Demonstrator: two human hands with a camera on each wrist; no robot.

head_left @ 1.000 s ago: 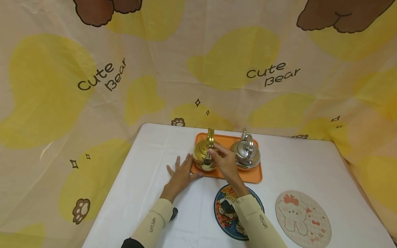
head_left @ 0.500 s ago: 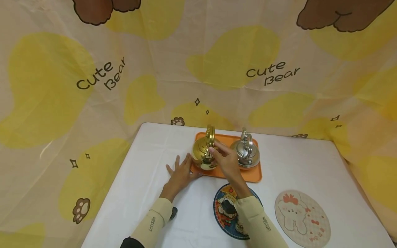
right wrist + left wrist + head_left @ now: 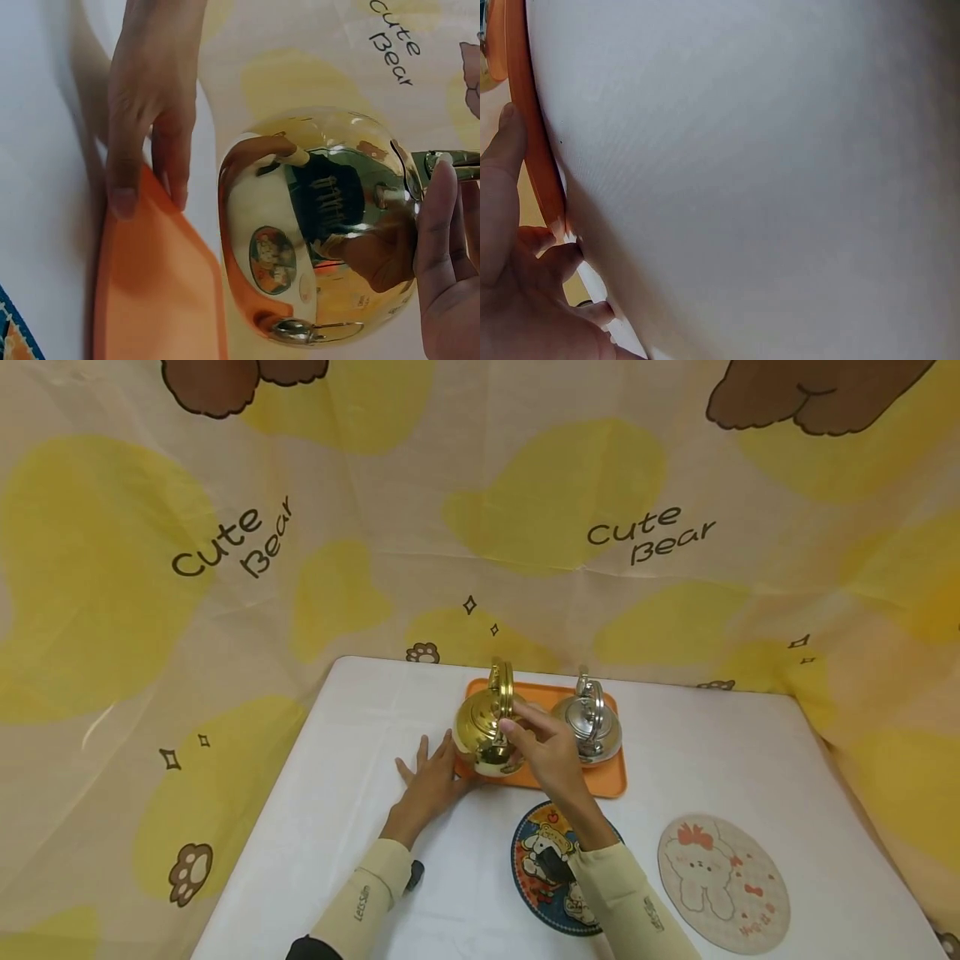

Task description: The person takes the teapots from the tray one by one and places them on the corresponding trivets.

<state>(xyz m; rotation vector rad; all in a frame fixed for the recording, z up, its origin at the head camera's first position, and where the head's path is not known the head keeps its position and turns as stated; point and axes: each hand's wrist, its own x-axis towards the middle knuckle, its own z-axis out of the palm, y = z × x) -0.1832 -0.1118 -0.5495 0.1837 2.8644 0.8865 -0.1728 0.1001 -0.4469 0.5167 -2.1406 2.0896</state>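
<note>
A shiny gold kettle [image 3: 477, 737] hangs by its upright handle from my right hand [image 3: 553, 758], thumb and fingers pinching the handle. In the right wrist view a gap separates the kettle's bottom [image 3: 234, 217] from the orange tray [image 3: 157, 277]. A silver kettle [image 3: 606, 742] stands on the right half of that tray [image 3: 604, 783]. My left hand [image 3: 431, 787] rests at the tray's front-left corner with fingers spread. The left wrist view shows its thumb along the tray rim [image 3: 541, 161], the other fingers at the corner.
A round dark-blue cartoon mat [image 3: 528, 881] lies in front of the tray, partly under my right sleeve. A pale bunny mat [image 3: 723, 885] lies to the right. The white table [image 3: 405, 702] ends at a patterned cloth backdrop [image 3: 540, 610].
The gold kettle has risen slightly from the tray and shifted a little left in my right hand. My left hand keeps its place at the tray corner. The head view has turned slightly.
</note>
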